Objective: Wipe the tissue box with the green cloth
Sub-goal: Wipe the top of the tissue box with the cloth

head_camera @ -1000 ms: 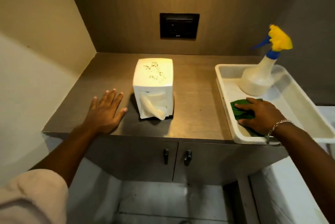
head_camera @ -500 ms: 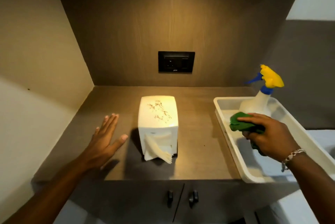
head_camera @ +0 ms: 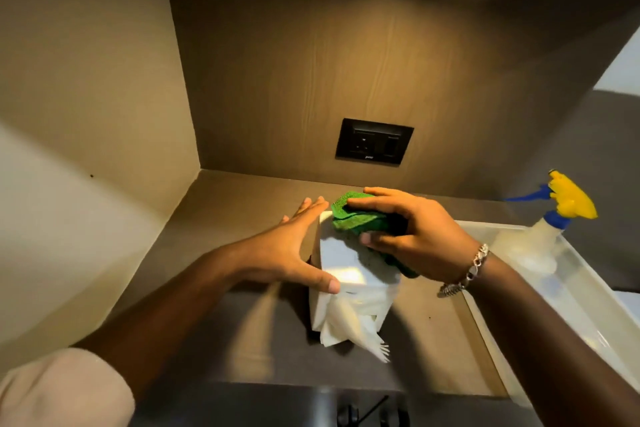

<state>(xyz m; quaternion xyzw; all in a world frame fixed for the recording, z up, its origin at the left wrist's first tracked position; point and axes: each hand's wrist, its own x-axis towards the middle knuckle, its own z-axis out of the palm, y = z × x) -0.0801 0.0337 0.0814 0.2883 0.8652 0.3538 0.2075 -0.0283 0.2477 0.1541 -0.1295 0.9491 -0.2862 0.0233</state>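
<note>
A white upright tissue box [head_camera: 341, 262] stands on the brown counter, with a tissue [head_camera: 356, 329] hanging out of its front. My right hand [head_camera: 415, 236] grips the folded green cloth [head_camera: 358, 219] and presses it on the far part of the box's top. My left hand [head_camera: 294, 246] lies flat against the box's left side, thumb hooked over the near top corner, fingers stretched along the far edge. The cloth and hand hide most of the top.
A white tray [head_camera: 581, 291] sits at the right edge of the counter, holding a spray bottle [head_camera: 540, 236] with a yellow and blue head. A black wall socket [head_camera: 374, 142] is behind the box. Walls close in at left and back. Cabinet handles [head_camera: 367, 418] show below.
My right hand carried the green cloth out of the tray and onto the top of the tissue box. My left hand left the counter and took hold of the box's left side.
</note>
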